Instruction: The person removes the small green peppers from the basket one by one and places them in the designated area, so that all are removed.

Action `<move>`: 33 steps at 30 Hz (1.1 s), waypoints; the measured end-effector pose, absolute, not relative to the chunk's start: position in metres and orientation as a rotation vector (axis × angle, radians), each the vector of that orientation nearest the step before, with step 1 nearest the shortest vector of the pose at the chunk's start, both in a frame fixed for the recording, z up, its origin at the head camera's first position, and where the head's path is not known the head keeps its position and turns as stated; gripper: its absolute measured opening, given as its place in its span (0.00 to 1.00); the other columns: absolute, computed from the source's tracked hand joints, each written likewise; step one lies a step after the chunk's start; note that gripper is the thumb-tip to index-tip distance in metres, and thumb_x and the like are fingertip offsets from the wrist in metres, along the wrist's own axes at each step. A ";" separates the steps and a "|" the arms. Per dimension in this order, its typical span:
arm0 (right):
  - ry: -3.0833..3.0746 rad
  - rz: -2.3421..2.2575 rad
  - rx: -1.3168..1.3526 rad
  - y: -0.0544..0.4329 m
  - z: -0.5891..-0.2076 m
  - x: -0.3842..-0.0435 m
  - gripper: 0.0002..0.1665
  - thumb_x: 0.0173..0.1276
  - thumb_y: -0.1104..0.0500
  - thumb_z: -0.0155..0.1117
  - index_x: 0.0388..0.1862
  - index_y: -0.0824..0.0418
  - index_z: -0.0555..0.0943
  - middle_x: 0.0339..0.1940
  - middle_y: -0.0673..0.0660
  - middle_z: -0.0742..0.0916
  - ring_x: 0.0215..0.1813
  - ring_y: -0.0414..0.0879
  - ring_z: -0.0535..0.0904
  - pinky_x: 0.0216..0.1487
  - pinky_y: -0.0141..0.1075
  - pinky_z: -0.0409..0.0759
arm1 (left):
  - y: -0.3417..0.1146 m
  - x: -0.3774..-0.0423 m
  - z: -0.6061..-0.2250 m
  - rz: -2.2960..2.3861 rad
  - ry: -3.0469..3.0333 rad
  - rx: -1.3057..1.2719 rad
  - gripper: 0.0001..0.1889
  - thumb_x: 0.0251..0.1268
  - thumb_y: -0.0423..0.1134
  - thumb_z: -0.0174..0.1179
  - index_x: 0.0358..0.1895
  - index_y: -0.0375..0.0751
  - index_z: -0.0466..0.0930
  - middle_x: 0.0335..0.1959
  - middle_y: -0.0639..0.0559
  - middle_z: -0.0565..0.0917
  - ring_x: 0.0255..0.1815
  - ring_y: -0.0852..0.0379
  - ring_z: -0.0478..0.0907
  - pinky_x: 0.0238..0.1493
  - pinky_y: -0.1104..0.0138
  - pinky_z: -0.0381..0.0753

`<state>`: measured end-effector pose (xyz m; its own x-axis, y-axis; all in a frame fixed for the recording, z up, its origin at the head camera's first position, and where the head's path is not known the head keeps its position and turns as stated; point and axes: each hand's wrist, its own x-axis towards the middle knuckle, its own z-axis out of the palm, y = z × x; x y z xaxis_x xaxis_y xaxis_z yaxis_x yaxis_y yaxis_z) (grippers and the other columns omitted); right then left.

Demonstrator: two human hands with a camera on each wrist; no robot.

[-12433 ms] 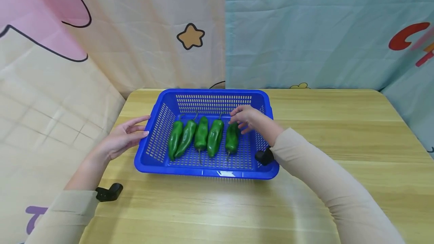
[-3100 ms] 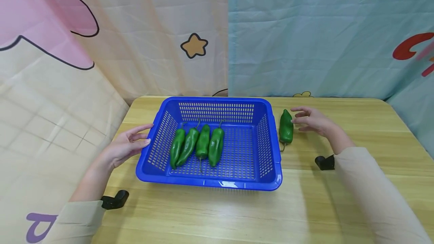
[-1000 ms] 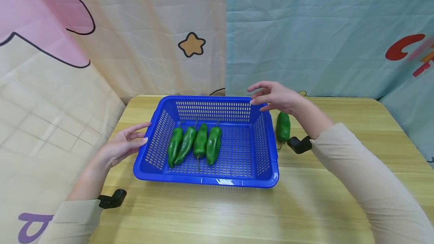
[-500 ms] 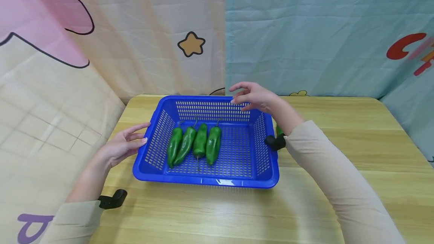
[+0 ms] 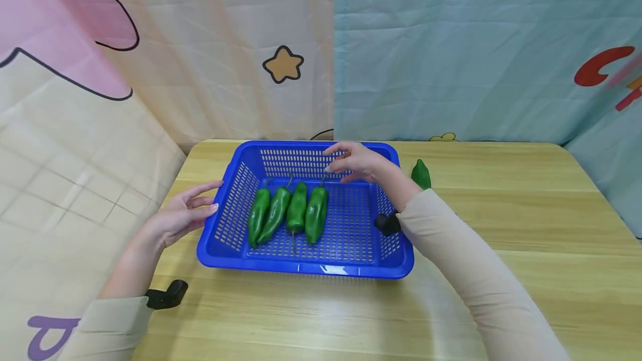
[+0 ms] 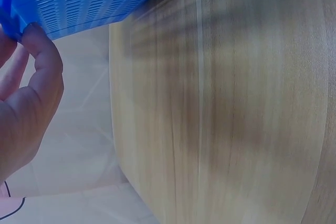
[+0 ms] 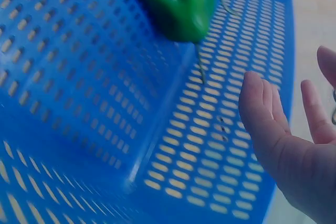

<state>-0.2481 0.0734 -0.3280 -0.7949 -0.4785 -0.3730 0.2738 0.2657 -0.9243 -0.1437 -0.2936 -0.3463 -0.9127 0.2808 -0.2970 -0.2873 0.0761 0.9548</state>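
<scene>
A blue plastic basket [image 5: 301, 267] with slotted walls holds several long green peppers lying side by side, among them the rightmost pepper [image 5: 316, 216]. My left hand [image 5: 183, 216] holds the basket's left rim; in the left wrist view its thumb and fingers [image 6: 39, 45] meet the rim. Over the right back part of the basket is my right hand [image 5: 358, 161], fingers loosely bent and nothing in them. Its fingertips are close to the rightmost pepper's stem, and the right wrist view shows the hand [image 7: 283, 140] apart from the pepper [image 7: 176, 3].
Another green pepper [image 5: 420, 174] lies on the wooden table [image 5: 526, 210], right of the basket and partly hidden by my right arm. Patterned curtains [image 5: 426, 54] hang behind the table and at its sides.
One pepper went from the basket to the table at its right. My right hand has since left it, moved left over the basket and come lower. The left hand stays on the rim.
</scene>
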 end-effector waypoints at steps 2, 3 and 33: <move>1.932 -1.570 -0.152 0.068 -0.334 -0.247 0.31 0.63 0.70 0.59 0.65 0.64 0.65 0.50 0.64 0.76 0.62 0.64 0.67 0.58 0.57 0.70 | -0.293 -0.143 -0.346 1.891 1.953 -0.005 0.27 0.65 0.30 0.56 0.66 0.50 0.63 0.40 0.52 0.82 0.39 0.57 0.82 0.41 0.67 0.82; 1.932 -1.558 -0.140 0.066 -0.337 -0.246 0.31 0.63 0.70 0.60 0.65 0.64 0.65 0.51 0.65 0.76 0.62 0.64 0.66 0.58 0.57 0.70 | -0.294 -0.143 -0.346 1.893 1.948 0.000 0.27 0.65 0.29 0.55 0.66 0.50 0.63 0.40 0.52 0.82 0.38 0.57 0.82 0.41 0.67 0.82; 1.993 -1.265 -0.004 0.038 -0.367 -0.225 0.31 0.57 0.71 0.65 0.60 0.55 0.73 0.61 0.63 0.69 0.54 0.60 0.71 0.43 0.50 0.81 | -0.294 -0.143 -0.347 1.911 1.947 0.027 0.25 0.66 0.29 0.55 0.64 0.50 0.65 0.39 0.52 0.81 0.38 0.57 0.82 0.41 0.67 0.82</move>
